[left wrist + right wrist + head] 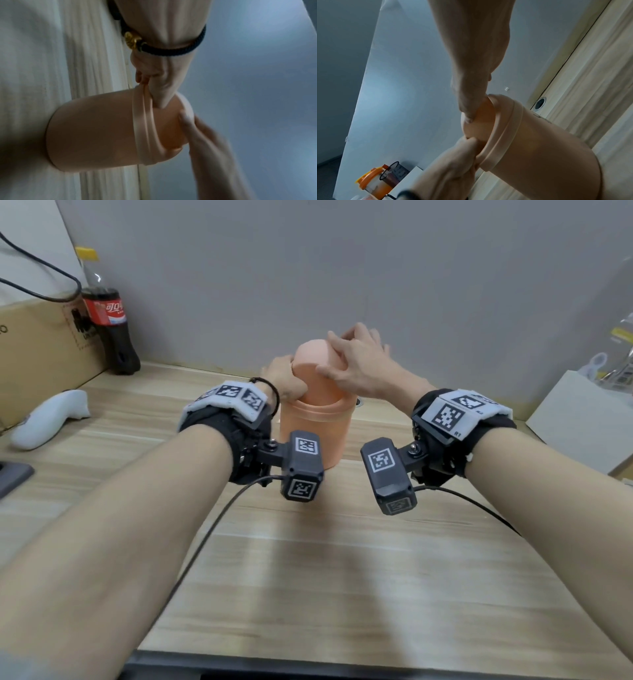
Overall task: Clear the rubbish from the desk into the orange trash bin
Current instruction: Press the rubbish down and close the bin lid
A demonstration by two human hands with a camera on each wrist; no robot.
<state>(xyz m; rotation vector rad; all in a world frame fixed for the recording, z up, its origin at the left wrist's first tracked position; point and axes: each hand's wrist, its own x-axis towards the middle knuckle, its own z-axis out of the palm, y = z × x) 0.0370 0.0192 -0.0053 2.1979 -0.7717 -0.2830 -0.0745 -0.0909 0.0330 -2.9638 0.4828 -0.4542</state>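
Both hands hold the peach bin [339, 436], standing near the far edge of the surface [342, 577]. Left hand [282, 381] pinches its collar [142, 128]; right hand [363, 364] clasps the domed lid [310, 361]. Likely light, stiff, smooth plastic: better grip the collar.

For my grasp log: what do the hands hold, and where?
The domed lid of the small peach plastic bin: the left hand grips its left side above the rim, the right hand clasps its right side and top.
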